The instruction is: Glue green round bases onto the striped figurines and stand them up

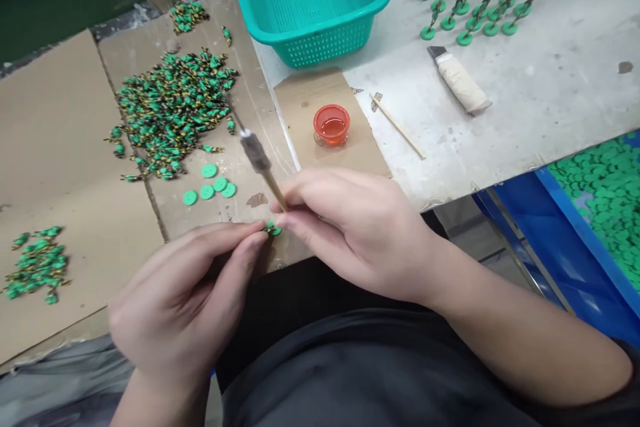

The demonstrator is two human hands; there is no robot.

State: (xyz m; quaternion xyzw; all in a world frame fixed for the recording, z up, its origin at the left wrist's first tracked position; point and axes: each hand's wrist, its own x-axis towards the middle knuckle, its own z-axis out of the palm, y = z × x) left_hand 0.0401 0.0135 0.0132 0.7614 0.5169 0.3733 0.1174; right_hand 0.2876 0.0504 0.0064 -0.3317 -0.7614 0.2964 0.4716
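While the left hand (190, 293) pinches a small green piece (274, 229) between thumb and forefinger, nearer the person than the red cup (318, 125) and to its left, the right hand (363, 237) is clamped around a slim tool (257, 152) that slants up, left of the cup. Whether the right fingertips also touch the piece cannot be told. Loose green discs (220, 183) and a heap of figures (175, 110) lie left of the cup; a teal basket (325, 39) stands beyond it, a wooden stick (399, 125) to its right.
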